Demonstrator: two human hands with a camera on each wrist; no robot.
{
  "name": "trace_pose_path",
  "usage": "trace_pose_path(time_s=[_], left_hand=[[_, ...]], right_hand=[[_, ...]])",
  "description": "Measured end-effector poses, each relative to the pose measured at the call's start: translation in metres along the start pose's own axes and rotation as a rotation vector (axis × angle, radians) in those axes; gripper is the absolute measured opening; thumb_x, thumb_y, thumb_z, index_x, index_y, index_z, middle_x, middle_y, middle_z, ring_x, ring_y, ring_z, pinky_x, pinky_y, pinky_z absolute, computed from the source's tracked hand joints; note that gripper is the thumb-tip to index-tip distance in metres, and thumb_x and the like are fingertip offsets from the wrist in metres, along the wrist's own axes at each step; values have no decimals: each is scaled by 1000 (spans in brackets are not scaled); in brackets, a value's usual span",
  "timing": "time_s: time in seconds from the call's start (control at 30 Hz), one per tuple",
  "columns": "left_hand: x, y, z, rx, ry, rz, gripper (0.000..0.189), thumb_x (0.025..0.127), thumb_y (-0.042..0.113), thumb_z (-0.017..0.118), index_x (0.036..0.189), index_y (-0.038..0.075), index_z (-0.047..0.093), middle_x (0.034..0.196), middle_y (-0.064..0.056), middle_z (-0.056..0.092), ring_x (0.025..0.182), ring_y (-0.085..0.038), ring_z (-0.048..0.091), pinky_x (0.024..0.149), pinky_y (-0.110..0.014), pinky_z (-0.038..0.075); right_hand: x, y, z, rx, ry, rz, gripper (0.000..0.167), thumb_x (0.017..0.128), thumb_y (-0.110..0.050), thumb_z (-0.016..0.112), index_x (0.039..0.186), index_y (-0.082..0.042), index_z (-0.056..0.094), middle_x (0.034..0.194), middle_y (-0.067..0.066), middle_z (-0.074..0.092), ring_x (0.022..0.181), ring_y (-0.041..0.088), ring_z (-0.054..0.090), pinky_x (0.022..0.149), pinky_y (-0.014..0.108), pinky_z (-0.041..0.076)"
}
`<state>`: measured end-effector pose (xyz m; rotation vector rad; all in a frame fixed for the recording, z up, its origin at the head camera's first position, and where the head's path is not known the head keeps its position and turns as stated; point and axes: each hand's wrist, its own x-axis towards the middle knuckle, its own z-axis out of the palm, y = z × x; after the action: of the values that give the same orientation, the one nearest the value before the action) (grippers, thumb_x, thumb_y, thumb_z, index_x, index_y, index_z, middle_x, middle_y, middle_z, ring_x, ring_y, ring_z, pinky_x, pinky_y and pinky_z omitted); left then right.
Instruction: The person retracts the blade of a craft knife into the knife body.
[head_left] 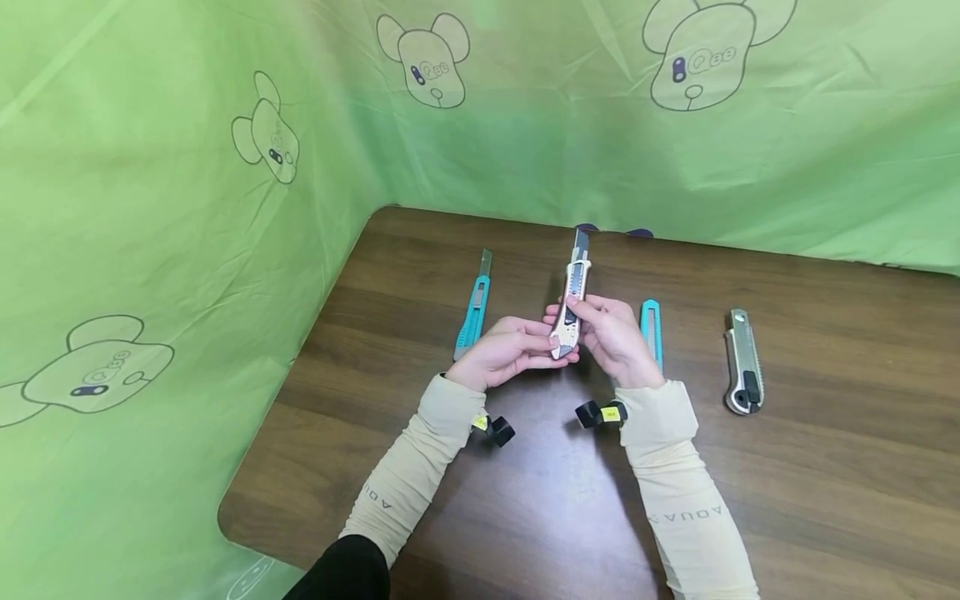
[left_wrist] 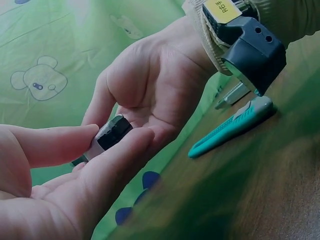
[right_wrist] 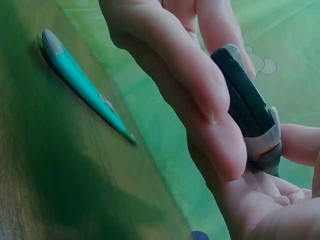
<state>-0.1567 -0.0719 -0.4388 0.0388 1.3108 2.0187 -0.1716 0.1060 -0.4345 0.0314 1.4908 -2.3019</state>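
Left hand (head_left: 510,354) pinching the butt, right hand (head_left: 611,337) pinching the middle: one pale snap-off knife (head_left: 577,279) between them, blade out! Just left of the hands lies one teal cutter (head_left: 472,315), blade bared; to their right, a second teal cutter (head_left: 652,329), then one silver utility knife (head_left: 743,362).

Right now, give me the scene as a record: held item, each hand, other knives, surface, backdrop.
held item: silver-white utility knife, blade out, pointing away from the person
left hand: pinches the knife's lower end
right hand: grips its handle, thumb on top
left of hands: slim teal plastic cutter, blade out
right of hands: second teal plastic cutter, partly hidden; farther right, silver-and-black metal cutter
surface: brown wood-grain table
backdrop: green fabric with printed animal heads
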Motion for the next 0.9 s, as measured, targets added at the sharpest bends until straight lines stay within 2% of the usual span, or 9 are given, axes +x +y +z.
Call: trace_pose_path(time_s=[0.33,0.57,0.9], left_hand=[[1,-1,-1,-6,4,6,37,95,-10,48,131,-17,48,131,-38,52,92,-20,69,101,-41,50],[1,-2,-1,-11,23,14,37,94,-11,47,130,-19,47,116,-27,61,91,-20,69,103,-43,48],[2,-2,-2,-14,50,31,36,93,-12,48,128,-20,48,105,-21,65,88,-21,69,101,-44,50]], right_hand=[[-1,-1,3,24,13,-6,9,97,-7,56,103,-2,61,86,6,76,82,14,74,80,24,61],[0,2,5,14,10,-9,19,97,-4,54,114,4,52,88,4,75,84,13,73,83,22,60],[2,5,4,52,-20,-18,17,97,-2,54,114,0,53,92,4,75,86,13,72,83,20,59]])
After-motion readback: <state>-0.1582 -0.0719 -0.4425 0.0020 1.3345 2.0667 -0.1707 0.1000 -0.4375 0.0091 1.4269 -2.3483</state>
